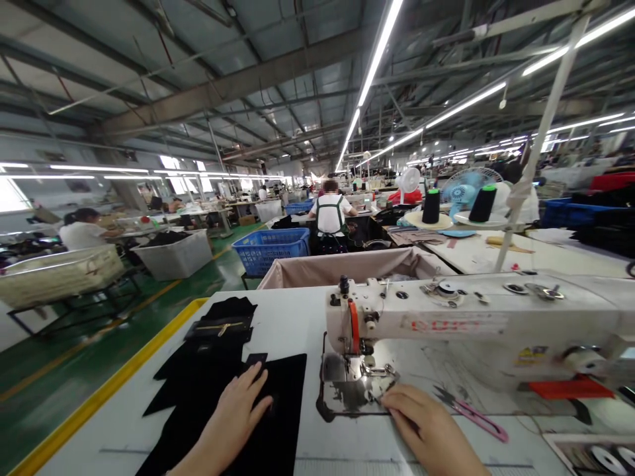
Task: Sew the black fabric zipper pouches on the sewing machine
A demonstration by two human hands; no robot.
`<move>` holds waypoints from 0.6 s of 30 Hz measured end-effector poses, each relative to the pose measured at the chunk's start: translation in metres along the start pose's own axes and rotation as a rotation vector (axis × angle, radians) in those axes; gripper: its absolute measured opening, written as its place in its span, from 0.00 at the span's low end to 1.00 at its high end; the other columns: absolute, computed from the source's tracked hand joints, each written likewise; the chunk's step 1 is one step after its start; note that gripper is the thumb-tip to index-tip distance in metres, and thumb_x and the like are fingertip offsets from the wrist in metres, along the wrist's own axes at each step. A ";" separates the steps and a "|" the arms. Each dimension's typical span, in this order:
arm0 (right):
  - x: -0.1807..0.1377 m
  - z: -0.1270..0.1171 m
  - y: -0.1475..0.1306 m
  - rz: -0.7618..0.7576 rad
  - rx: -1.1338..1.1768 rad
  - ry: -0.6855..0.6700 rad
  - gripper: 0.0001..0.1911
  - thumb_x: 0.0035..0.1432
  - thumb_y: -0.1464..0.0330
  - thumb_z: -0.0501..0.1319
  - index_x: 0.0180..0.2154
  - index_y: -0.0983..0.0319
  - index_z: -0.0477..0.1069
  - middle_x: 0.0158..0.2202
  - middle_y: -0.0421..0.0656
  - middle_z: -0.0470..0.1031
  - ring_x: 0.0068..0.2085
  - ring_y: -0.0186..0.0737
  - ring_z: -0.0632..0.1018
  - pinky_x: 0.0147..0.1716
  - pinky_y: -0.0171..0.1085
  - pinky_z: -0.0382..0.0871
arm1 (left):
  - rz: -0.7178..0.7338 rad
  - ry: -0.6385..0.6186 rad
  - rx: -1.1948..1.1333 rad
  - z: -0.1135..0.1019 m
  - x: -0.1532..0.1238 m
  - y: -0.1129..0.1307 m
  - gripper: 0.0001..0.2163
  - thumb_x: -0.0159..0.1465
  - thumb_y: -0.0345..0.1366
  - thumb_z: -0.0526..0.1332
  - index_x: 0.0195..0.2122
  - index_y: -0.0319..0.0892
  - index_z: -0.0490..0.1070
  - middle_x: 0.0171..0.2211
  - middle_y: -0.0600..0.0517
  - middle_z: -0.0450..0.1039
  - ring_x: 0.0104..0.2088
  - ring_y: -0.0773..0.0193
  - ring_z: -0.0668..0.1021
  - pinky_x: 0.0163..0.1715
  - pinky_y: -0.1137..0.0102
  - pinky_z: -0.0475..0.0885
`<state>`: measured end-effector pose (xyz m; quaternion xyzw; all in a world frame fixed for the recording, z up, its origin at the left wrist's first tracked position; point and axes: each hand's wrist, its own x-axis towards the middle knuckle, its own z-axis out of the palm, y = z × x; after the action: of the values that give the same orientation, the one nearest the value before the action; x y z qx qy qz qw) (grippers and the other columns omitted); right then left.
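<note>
Head view: left hand (233,413) flat on front-to-back black fabric (285,396); right hand (429,430) empty.

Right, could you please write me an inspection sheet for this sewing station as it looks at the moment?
Surface: white table, dark marks beside the machine.
Job's things: black fabric pieces lying flat at the left, a zipper piece at their far end; sewing machine, its needle plate uncovered.
Clutter: pink thread snips right of the plate; bobbins at the near right corner.
Grips: left hand flat and open on the black fabric pieces; right hand open, fingertips at the needle plate's edge, holding nothing.
Cables: nothing seen.
Surroundings: cloth-lined bin behind the table, blue basket, thread cones, fan, a seated co-worker facing away.
</note>
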<state>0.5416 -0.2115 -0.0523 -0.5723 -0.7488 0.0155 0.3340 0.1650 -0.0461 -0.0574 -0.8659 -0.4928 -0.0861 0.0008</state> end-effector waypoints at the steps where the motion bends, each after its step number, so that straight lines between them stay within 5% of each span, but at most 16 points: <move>1: 0.001 -0.001 -0.004 -0.010 0.001 0.001 0.14 0.65 0.74 0.53 0.46 0.57 0.74 0.45 0.46 0.78 0.47 0.42 0.78 0.48 0.41 0.75 | -0.036 -0.029 -0.020 -0.006 0.004 0.001 0.23 0.67 0.47 0.53 0.61 0.45 0.67 0.65 0.46 0.60 0.64 0.53 0.65 0.64 0.57 0.59; 5: 0.009 0.005 -0.031 -0.133 0.052 0.045 0.15 0.61 0.77 0.53 0.45 0.59 0.73 0.42 0.44 0.78 0.43 0.41 0.78 0.44 0.39 0.75 | -0.225 0.012 -0.020 -0.034 0.021 0.005 0.23 0.62 0.43 0.59 0.55 0.35 0.69 0.55 0.38 0.69 0.57 0.46 0.71 0.59 0.56 0.63; 9: 0.020 0.026 -0.061 -0.320 0.143 0.128 0.15 0.59 0.79 0.54 0.44 0.59 0.72 0.39 0.43 0.78 0.39 0.38 0.78 0.38 0.35 0.74 | -0.357 0.050 -0.021 -0.043 0.030 0.013 0.13 0.58 0.38 0.61 0.39 0.33 0.75 0.39 0.38 0.72 0.45 0.42 0.75 0.49 0.54 0.68; 14: 0.030 0.029 -0.087 -0.442 0.178 0.108 0.17 0.60 0.79 0.56 0.48 0.57 0.70 0.41 0.41 0.78 0.39 0.37 0.77 0.40 0.35 0.73 | -0.278 0.012 -0.192 -0.065 0.010 0.042 0.10 0.53 0.25 0.57 0.34 0.39 0.75 0.33 0.48 0.73 0.38 0.58 0.77 0.41 0.69 0.69; 18: 0.032 0.000 -0.114 -0.263 0.135 0.162 0.26 0.58 0.73 0.61 0.58 0.58 0.63 0.58 0.50 0.69 0.56 0.49 0.71 0.54 0.47 0.69 | -0.113 -0.005 -0.509 -0.110 -0.034 0.090 0.08 0.60 0.29 0.55 0.36 0.43 0.72 0.36 0.53 0.73 0.38 0.62 0.76 0.40 0.72 0.69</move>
<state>0.4413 -0.2231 0.0088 -0.4447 -0.7851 -0.0243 0.4304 0.2085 -0.1307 0.0531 -0.8095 -0.5028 -0.2049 -0.2233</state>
